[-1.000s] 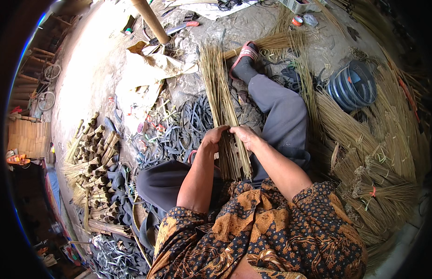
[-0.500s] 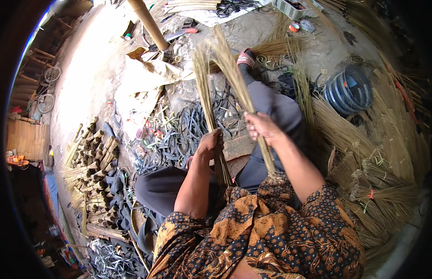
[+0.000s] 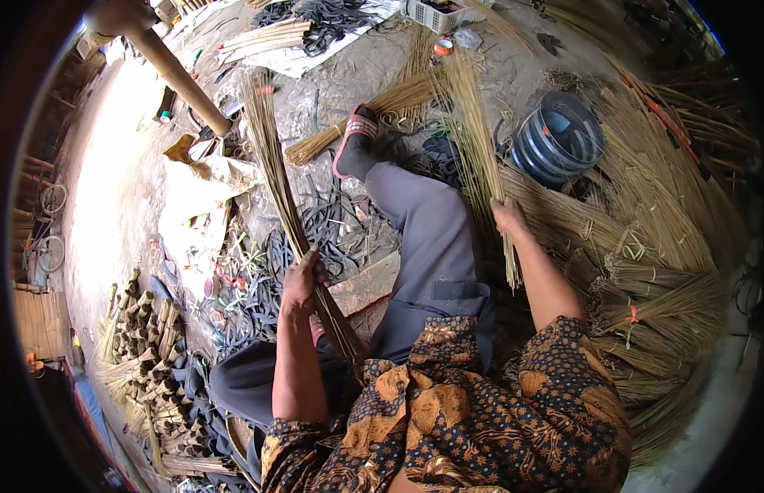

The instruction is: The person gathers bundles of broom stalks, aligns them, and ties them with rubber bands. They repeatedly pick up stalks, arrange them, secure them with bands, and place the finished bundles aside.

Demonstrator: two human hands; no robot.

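Observation:
My left hand [image 3: 303,278] grips a bundle of long thin straw-coloured sticks [image 3: 275,164] that runs from my lap up and away to the left. My right hand [image 3: 508,216] holds a second, smaller bundle of the same sticks [image 3: 472,123], held out to the right above my grey-trousered leg [image 3: 431,246]. The two bundles are well apart. My outstretched foot wears a red sandal [image 3: 357,135]. A flat wooden block [image 3: 365,285] lies beside my left hand.
Tied stick bundles [image 3: 653,320] are heaped along the right. A blue-grey bucket [image 3: 558,140] stands at upper right. Black rubber strips [image 3: 271,271] litter the ground on the left, next to short bamboo pieces [image 3: 143,329]. A thick wooden pole [image 3: 172,74] leans at upper left.
One bundle held by both hands over my lap has been split in two. My right hand carried its share out to the right; my left hand kept the rest, tilted left.

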